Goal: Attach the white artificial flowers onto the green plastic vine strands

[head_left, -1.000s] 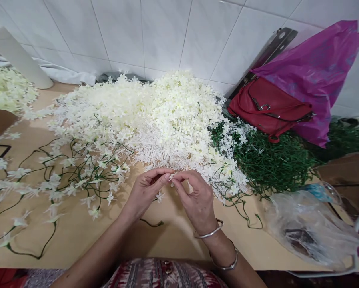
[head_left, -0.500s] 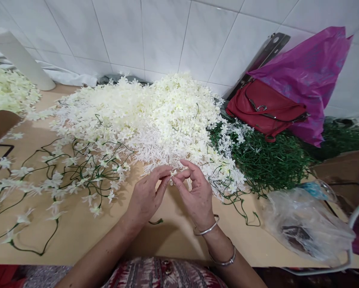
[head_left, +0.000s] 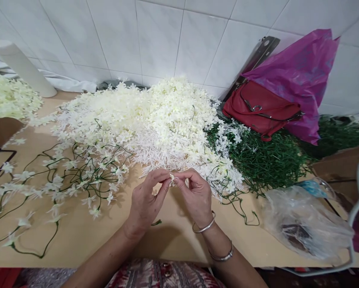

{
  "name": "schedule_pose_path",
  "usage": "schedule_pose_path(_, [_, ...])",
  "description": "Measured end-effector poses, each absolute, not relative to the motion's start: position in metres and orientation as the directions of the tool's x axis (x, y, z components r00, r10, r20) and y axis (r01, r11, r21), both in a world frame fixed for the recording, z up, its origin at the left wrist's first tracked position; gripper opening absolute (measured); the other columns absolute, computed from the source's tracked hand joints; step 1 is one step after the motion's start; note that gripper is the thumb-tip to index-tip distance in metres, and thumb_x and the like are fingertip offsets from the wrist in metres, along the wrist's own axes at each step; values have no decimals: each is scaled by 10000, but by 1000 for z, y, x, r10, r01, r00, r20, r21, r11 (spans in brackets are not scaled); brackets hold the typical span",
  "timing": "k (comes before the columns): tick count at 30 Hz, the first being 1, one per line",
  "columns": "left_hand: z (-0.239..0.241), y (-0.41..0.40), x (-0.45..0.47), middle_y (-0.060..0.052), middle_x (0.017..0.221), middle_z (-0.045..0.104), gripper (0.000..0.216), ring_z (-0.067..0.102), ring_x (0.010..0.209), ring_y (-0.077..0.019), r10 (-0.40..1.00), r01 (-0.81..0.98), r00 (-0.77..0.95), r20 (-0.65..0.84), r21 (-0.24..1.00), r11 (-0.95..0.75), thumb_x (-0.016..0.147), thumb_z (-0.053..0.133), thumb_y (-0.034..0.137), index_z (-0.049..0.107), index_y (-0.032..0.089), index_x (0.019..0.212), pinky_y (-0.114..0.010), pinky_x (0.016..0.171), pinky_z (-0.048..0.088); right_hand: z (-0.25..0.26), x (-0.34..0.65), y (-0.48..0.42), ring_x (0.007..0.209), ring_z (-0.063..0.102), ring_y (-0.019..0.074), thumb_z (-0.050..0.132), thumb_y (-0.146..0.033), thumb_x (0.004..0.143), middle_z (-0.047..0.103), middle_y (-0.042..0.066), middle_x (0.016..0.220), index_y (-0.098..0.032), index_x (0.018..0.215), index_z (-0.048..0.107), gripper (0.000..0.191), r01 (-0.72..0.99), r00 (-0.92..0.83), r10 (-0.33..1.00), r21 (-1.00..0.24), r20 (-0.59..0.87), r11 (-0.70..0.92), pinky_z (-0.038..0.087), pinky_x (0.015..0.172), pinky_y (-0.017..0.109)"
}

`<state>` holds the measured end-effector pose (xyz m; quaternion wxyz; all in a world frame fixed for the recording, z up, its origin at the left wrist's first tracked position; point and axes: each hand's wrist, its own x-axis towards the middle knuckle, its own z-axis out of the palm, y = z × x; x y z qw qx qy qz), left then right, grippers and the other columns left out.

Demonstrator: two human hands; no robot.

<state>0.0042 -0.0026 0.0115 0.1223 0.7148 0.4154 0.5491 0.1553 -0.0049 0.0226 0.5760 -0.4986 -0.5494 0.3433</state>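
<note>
A patterned red top (head_left: pixel 164 276) is worn with two silver bangles (head_left: pixel 204 230).

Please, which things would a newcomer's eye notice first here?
Probably the heap of white flowers, bright along the table's middle. Then the red bag and purple plastic, back right. Nearer, left hand and right hand pinch a small flower.

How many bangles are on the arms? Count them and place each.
2: one bangle sits just behind the right hand; the other bangle is farther up the same forearm. More could be hidden past the lower edge.
</note>
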Motion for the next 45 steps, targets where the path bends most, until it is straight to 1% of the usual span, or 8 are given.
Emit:
schedule_pose_path(5, [15, -4, 6, -35, 976, 777, 96, 763, 902, -161, 929, 230, 15, 371, 902, -364, 988, 677, 208, 698, 208, 1081, -267, 847, 614, 18, 155, -2, 726, 648, 160, 791, -252, 846, 721, -1, 757, -216, 807, 738, 75, -13, 184, 962, -978, 202, 208, 538, 720, 301])
schedule_pose_path(8, [13, -4, 5, -45, 974, 781, 100, 754, 904, -171, 968, 110, 19, 251, 961, -252, 977, 702, 254, 714, 202, 1062, -277, 838, 609, 16, 156, -1, 726, 640, 153, 791, -264, 846, 711, -8, 755, -220, 811, 732, 81, -37, 170, 968, -981, 182, 191, 535, 721, 291])
schedule_pose_path(15, [13, -2, -6, -40, 973, 782, 87, 727, 902, -168, 924, 228, 100, 369, 895, -383, 978, 684, 206, 750, 207, 1034, -281, 820, 565, 17, 163, 2, 1014, 726, 194, 779, -259, 883, 771, 56, 1078, -223, 846, 691, 102, -127, 140, 972, -970, 188, 206, 572, 931, 369])
schedule_pose_path(19, [13, 11, -18, -51, 981, 774, 130, 722, 871, -171, 939, 355, 6, 345, 877, -324, 997, 655, 231, 736, 197, 1093, -294, 812, 570, 9, 172, 8, 878, 744, 184, 786, -322, 885, 764, 24, 929, -228, 864, 642, 174, -135, 235, 963, -977, 132, 166, 587, 859, 358])
schedule_pose_path(25, [7, 24, -20, -63, 1061, 759, 139, 729, 924, -175, 847, 462, 307, 434, 710, -532, 1005, 613, 172, 738, 207, 1056, -293, 855, 576, 3, 184, 15, 717, 646, 154, 783, -382, 856, 678, -13, 783, -221, 894, 633, 223, 1, 320, 937, -989, 142, 149, 536, 700, 289])
schedule_pose_path(29, [3, 28, -20, -98, 1154, 723, 179, 729, 905, -180, 854, 551, 269, 446, 656, -516, 1021, 583, 188, 726, 203, 1128, -335, 892, 584, 5, 193, 20, 718, 627, 148, 765, -368, 861, 657, -16, 774, -215, 905, 640, 203, 39, 362, 918, -986, 164, 161, 526, 712, 285])
schedule_pose_path(37, [4, 24, -18, -73, 1051, 722, 157, 720, 970, -196, 839, 493, 324, 437, 679, -544, 1016, 583, 189, 728, 220, 1068, -311, 855, 579, 7, 198, 23, 709, 605, 150, 766, -366, 838, 642, -12, 763, -204, 892, 670, 195, 58, 381, 910, -986, 164, 153, 520, 709, 292])
schedule_pose_path(45, [6, 5, -40, -40, 983, 720, 110, 664, 753, -142, 890, 553, 227, 394, 700, -451, 1011, 613, 228, 702, 217, 1075, -267, 716, 568, 10, 193, 22, 696, 586, 152, 795, -345, 807, 668, -4, 751, -195, 852, 718, 175, 70, 371, 916, -988, 153, 136, 509, 701, 302])
